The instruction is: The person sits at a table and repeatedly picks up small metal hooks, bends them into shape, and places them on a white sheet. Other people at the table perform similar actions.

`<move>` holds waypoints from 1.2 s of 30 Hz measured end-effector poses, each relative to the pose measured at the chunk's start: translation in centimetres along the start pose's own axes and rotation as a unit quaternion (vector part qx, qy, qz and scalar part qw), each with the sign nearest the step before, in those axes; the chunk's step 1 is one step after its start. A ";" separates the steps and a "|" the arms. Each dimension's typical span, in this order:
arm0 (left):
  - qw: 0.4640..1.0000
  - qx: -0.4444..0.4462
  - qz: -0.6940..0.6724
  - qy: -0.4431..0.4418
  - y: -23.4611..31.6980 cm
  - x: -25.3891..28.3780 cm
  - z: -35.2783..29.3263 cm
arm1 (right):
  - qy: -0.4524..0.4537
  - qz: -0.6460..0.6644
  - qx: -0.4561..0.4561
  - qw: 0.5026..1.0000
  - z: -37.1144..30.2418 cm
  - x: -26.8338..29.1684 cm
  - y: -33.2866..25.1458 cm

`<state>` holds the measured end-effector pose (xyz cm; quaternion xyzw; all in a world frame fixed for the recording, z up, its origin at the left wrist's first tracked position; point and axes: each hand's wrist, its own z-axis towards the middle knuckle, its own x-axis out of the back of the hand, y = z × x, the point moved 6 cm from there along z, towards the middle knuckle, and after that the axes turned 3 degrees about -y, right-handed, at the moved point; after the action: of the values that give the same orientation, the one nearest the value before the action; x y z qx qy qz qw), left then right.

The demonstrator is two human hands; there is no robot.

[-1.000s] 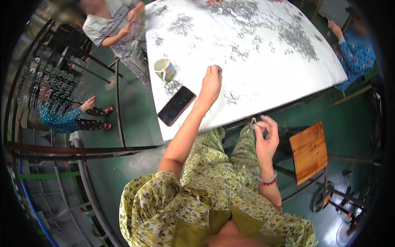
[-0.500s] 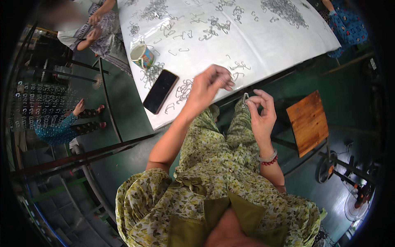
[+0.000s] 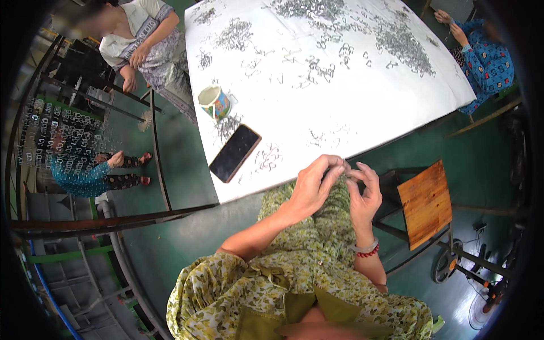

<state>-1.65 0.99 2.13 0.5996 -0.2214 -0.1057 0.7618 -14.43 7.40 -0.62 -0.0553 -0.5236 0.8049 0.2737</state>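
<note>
My left hand (image 3: 315, 184) and my right hand (image 3: 365, 197) meet fingertip to fingertip just off the near edge of the white-covered table (image 3: 391, 105). Each has its thumb and fingers pinched. My right hand holds a small metal wire piece, mostly hidden where the fingertips come together. Whatever the left fingertips grip is too small to make out. A few thin, hook-shaped wire pieces (image 3: 317, 137) lie on the tabletop just beyond my hands. Another loose cluster of hooks (image 3: 268, 157) is to the left, beside a dark phone (image 3: 236, 153).
A colourful cup (image 3: 215, 102) stands beyond the phone, next to more hooks. Large heaps of hooks (image 3: 405, 48) cover the far side. People stand at left and sit at far right. A wooden stool (image 3: 426, 205) is at my right; a rack of hanging metal pieces (image 3: 65, 136) stands far left.
My left hand has come from over the table to meet my right hand, which held a small metal piece apart before. The view has shifted, so the table sits lower.
</note>
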 end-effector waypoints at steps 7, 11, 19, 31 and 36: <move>1.000 0.007 -0.027 -0.010 -0.2 0.7 -0.1 | -0.099 -0.122 0.089 0.984 11.3 -4.4 5.0; 0.999 0.001 -0.001 -0.032 -0.6 1.0 -0.3 | -0.163 -0.238 0.141 0.947 17.5 -12.0 11.1; 1.000 -0.002 -0.009 -0.025 -1.7 2.3 -1.4 | -0.180 -0.328 0.058 0.926 19.9 -16.3 14.5; 1.000 -0.023 -0.014 -0.007 -0.3 2.4 -1.4 | -0.109 -0.021 -0.140 0.984 18.5 -10.0 14.0; 1.000 0.022 -0.017 -0.012 -0.9 2.0 -1.0 | -0.114 0.146 -0.163 0.969 10.9 -5.1 6.0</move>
<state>0.65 0.81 1.45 0.6185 -0.2222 -0.1212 0.7439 -16.51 -5.80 -2.01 -0.0827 -0.6619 0.7408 0.0794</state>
